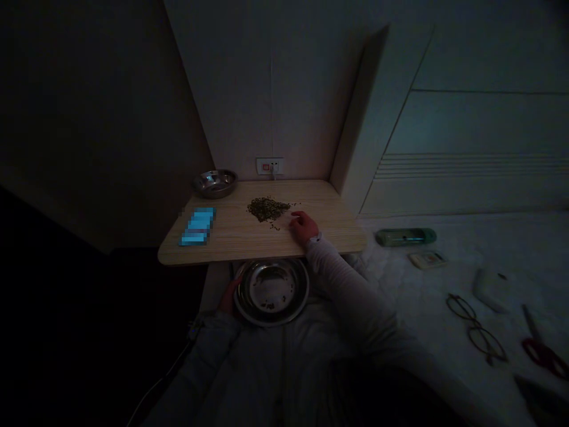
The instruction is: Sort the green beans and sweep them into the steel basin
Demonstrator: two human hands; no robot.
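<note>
Bowl [293,310], lower centre, is being clasped at its rim by left grip [228,298], best levelled; beside seeds [267,209], mid-frame, right grip [306,228] is being held curled, pinch can't be told; light touch advised.

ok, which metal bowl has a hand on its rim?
The lower bowl, below the front edge of the table, with the left hand on its rim. The other bowl stands at the table's back left corner, untouched.

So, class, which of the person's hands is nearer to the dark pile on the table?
Right. The right hand is beside the pile; the left hand is farther off, at the rim of the metal basin.
</note>
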